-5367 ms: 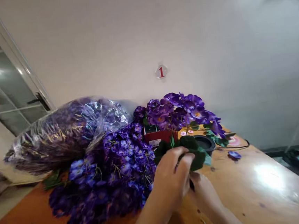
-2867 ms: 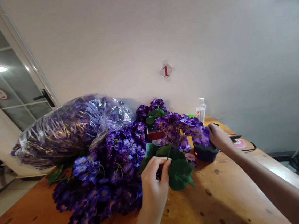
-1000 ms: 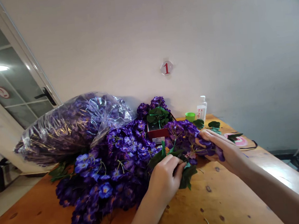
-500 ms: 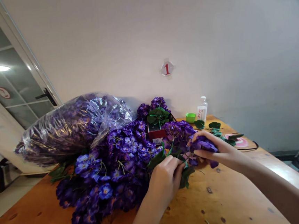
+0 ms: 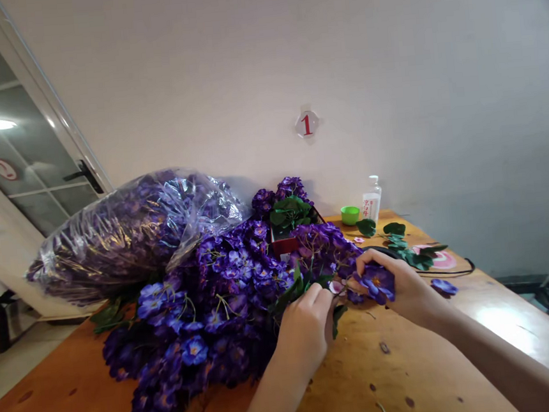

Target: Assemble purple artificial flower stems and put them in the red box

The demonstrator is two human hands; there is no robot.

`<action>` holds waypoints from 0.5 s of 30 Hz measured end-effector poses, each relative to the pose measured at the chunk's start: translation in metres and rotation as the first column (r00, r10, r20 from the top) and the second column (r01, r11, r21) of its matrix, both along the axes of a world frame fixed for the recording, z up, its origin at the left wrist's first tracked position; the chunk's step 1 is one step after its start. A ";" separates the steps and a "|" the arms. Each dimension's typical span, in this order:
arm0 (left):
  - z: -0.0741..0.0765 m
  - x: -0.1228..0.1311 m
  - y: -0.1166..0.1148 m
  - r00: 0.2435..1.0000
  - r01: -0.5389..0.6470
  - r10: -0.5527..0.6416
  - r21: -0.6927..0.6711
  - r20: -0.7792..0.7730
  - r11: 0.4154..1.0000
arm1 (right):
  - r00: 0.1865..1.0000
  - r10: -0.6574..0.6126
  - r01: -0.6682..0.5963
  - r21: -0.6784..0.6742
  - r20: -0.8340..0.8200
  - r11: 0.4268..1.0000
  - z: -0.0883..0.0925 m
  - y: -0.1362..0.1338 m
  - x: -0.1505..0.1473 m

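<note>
1. While both hands work just above the table (image 5: 352, 385), the left hand (image 5: 308, 318) is closed in a pinch on green leaves (image 5: 290, 294); what lies inside its grip is hidden.
2. Right hand (image 5: 404, 284): fingers curled, thumb side towards the left hand, gripping one purple bloom (image 5: 377, 285). Whether that bloom is joined to a stem cannot be told.
3. Position: the bloom is to the right of the left hand, near a spray (image 5: 323, 245) of purple flowers. A small pink flower (image 5: 336, 286) shows between the hands.
4. Step in hand, as judged: bringing bloom and leafy stem together, or adjusting one on the other; direction is uncertain.
5. Next move, as judged: it calls for a steady left grip and fine alignment by the right, without crushing petals.
6. Nearby: a loose flower (image 5: 444, 287) lies on the table, right of the right hand; a heap (image 5: 233, 280) of flowers lies left.
</note>
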State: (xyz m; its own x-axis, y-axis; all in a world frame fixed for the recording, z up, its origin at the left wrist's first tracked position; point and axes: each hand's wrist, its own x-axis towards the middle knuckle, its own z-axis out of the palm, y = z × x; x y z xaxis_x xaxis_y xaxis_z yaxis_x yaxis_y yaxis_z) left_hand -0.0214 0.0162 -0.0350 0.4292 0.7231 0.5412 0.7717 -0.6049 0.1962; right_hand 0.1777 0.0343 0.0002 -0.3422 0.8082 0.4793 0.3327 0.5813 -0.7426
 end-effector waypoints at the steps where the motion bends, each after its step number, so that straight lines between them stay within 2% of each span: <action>1: -0.001 0.001 0.000 0.999 -0.014 0.015 0.045 -0.037 0.999 | 1.000 -0.026 0.026 0.026 0.000 0.999 -0.004 0.000 -0.001; 5: -0.004 0.006 0.000 0.991 -0.004 0.030 0.191 -0.133 0.982 | 0.995 -0.096 0.094 0.093 0.018 0.991 -0.018 0.004 -0.003; 8: -0.006 0.010 0.002 0.996 -0.015 0.032 0.188 -0.086 0.982 | 0.996 -0.085 0.084 0.061 0.013 0.995 -0.017 0.006 -0.003; 11: -0.005 0.008 0.010 0.977 -0.040 0.021 0.086 0.212 0.996 | 0.994 -0.099 0.100 0.047 -0.041 0.994 -0.004 -0.002 0.000; 13: 0.000 0.002 0.016 0.882 -0.035 0.004 0.058 0.472 0.998 | 0.966 -0.193 0.215 0.123 -0.174 0.969 0.002 -0.014 0.004; 15: 0.006 -0.004 0.020 0.758 -0.040 -0.005 0.054 0.652 0.998 | 0.910 -0.310 0.360 0.154 -0.277 0.920 -0.003 -0.027 0.005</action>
State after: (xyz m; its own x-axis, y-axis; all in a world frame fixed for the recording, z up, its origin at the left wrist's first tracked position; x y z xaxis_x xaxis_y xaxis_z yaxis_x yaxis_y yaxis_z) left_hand -0.0254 0.0357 -0.0285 -0.0559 0.6834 0.7279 0.4816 -0.6202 0.6192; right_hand 0.1832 0.0071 -0.0031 0.0791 0.7344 0.6740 0.3586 0.6099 -0.7067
